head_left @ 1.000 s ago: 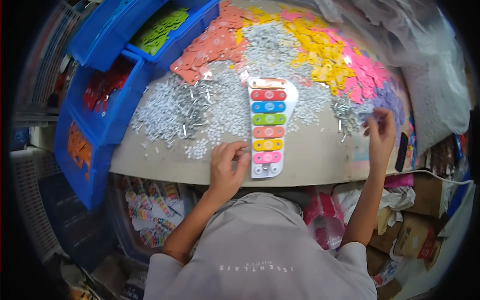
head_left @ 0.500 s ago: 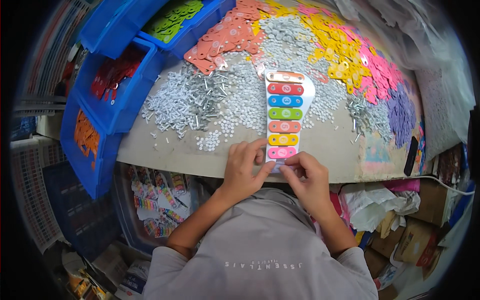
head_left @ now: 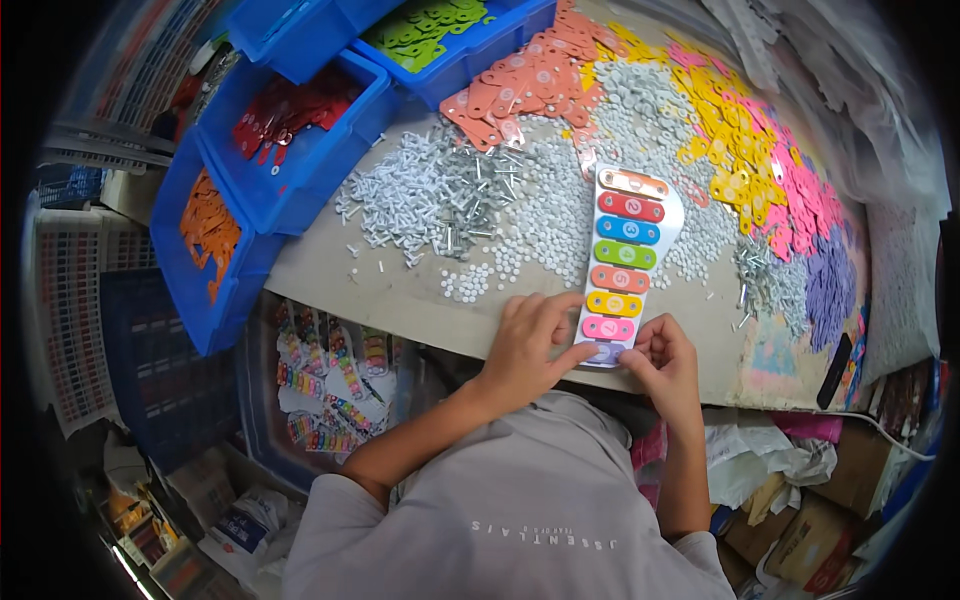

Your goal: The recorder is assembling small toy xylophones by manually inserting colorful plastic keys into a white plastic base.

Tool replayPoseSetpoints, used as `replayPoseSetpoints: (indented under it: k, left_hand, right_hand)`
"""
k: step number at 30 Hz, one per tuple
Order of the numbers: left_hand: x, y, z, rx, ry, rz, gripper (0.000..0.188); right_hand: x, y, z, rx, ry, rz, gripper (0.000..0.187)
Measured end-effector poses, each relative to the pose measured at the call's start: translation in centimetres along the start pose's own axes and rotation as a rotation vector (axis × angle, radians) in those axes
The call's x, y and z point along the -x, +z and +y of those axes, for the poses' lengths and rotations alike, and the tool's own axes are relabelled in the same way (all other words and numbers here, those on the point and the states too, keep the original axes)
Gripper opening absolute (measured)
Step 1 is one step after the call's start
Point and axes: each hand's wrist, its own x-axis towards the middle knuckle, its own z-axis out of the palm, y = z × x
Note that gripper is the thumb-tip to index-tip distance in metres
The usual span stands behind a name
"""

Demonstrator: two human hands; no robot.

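Observation:
A toy xylophone [head_left: 670,215] with a white tapered base lies near the table's front edge, its numbered metal bars in several colours. At its near end sits a purple bar [head_left: 604,353], lying across the base. My left hand [head_left: 530,345] grips the left edge, its fingers along the side and the thumb on the purple bar's left end. My right hand [head_left: 664,362] is closed at the right end of the same bar, with the thumb tip against it and the other fingers curled. What lies under the right fingertips is hidden.
White rivets [head_left: 400,200] and silver screws [head_left: 480,200] lie in heaps behind. Salmon bars [head_left: 520,85], yellow bars [head_left: 740,150], pink bars [head_left: 800,205] and purple bars [head_left: 830,285] pile up farther back. Blue bins [head_left: 300,190] stand left. A box of finished xylophones [head_left: 330,385] sits below the table.
My view has swung, so the table sits farther right. My right hand has drawn back rightward from the purple bar's middle, and more of that bar shows. The left hand keeps its grip.

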Motion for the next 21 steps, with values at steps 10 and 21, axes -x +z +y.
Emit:
replayPoseSetpoints:
  k: [10,21]
  left_hand:
    - [-0.6,-11.1,-5.8,-0.576,-0.082,0.385,0.009]
    - [0.3,-10.6,-7.4,-0.581,-0.077,0.372,0.008]
  right_hand:
    - [0.5,-0.6,1.3,0.009,-0.018,0.053,0.011]
    - [-0.3,-8.9,2.0,0.719,-0.361,0.946,0.01]
